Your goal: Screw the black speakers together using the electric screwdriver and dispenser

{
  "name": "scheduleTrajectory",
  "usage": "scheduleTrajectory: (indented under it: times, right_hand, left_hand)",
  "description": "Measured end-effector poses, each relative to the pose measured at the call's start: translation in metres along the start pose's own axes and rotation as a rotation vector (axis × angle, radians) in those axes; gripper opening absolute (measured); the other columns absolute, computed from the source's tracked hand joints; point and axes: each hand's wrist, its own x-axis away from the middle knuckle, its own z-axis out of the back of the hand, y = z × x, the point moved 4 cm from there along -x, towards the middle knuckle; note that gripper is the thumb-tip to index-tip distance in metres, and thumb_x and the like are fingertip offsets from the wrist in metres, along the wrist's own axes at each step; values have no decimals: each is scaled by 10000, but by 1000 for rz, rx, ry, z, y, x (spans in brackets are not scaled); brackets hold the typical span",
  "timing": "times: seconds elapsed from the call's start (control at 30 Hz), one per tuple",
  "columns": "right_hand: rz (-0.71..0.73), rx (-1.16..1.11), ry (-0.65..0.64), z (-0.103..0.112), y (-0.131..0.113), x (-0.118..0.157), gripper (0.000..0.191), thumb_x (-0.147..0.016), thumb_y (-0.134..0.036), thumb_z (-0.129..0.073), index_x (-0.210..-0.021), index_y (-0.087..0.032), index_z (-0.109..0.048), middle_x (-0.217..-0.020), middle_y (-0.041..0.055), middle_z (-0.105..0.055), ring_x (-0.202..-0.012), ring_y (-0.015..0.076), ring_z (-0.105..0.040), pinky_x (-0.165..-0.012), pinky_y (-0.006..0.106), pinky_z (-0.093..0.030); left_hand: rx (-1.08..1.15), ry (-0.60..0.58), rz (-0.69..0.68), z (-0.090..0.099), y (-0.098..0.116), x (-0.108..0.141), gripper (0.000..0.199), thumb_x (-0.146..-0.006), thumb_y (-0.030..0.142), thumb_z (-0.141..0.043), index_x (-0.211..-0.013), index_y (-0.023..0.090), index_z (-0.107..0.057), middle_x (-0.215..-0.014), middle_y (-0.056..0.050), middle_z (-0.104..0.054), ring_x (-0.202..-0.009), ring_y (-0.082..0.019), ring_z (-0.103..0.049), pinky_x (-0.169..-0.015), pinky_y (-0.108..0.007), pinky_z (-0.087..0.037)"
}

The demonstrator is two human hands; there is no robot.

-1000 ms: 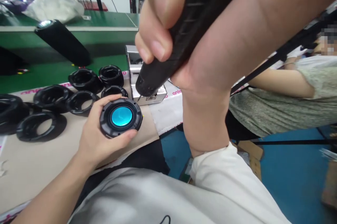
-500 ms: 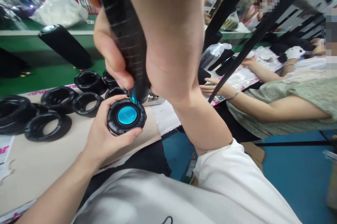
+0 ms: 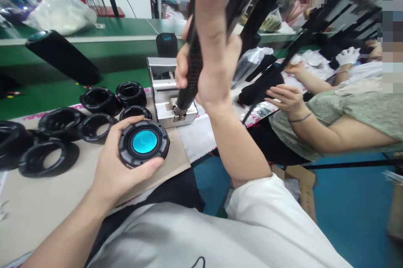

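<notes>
My left hand (image 3: 115,154) is closed around a round black speaker end piece (image 3: 159,136) with a shiny blue disc at its centre, its face turned up over the cardboard sheet. In my right hand (image 3: 212,58) is a black electric screwdriver (image 3: 189,79), slanting down with its tip at the front of a screw feeder (image 3: 163,104), a silver box. Whether a screw sits on the tip cannot be made out. Left of my left hand lie several hollow black rings (image 3: 97,98), among them one close by (image 3: 129,92).
A black cylindrical speaker (image 3: 63,58) leans on the green bench at the left; another (image 3: 166,43) stands behind the feeder. A plastic bag (image 3: 59,10) rests on the shelf. At the right, a co-worker's hand (image 3: 288,98) is near a dark diagonal bar (image 3: 299,48).
My right hand has lifted the screwdriver off the speaker end piece and carried it forward and right to the screw feeder. My left hand still holds the piece, slightly further left.
</notes>
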Motion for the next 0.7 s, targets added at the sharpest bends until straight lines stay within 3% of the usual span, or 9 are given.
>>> scheduleTrajectory:
  times: [0.1, 0.2, 0.4, 0.57, 0.7]
  right_hand:
    - [61, -97, 36, 8, 38, 6, 440, -920, -669, -789, -838, -276, -608, -535, -66, -496, -432, 136, -431, -426, 306, -307]
    - [45, -119, -12, 6, 56, 9, 472, -940, -690, -774, -813, -266, -612, -535, -65, -493, -425, 135, -440, -406, 304, -307]
    - [-146, -45, 20, 10, 50, 19, 704, -811, -915, -737, -793, -239, -540, -529, -71, -498, -416, 82, -439, -393, 256, -327]
    - [33, -70, 6, 15, 35, 5, 626, -781, -873, -802, -863, -294, -577, -532, -69, -525, -445, 141, -475, -425, 343, -353]
    - [-1, -46, -91, 12, 43, 0, 636, -779, -856, -815, -862, -277, -565, -564, -66, -567, -454, 135, -493, -435, 342, -332]
  left_hand:
    - [-21, 14, -25, 0, -1, 0, 779, -680, 455, -926, -1377, 240, -656, -1339, -87, -796, -1138, -308, -803, -964, -405, -645]
    - [-29, 20, -37, 1, 1, 0, 765, -682, 460, -921, -1368, 247, -658, -1320, -76, -802, -1122, -305, -806, -944, -404, -654]
    - [8, -30, 18, 0, 3, -1, 783, -684, 404, -940, -1380, 233, -622, -1349, -96, -780, -1187, -327, -779, -1015, -437, -645]
    - [29, -33, 22, 1, 4, 0, 802, -671, 389, -962, -1382, 233, -624, -1347, -94, -779, -1202, -334, -772, -1032, -432, -635]
    - [15, -46, 42, 0, 3, 1, 798, -680, 374, -946, -1392, 234, -615, -1367, -99, -769, -1229, -343, -764, -1042, -438, -635]
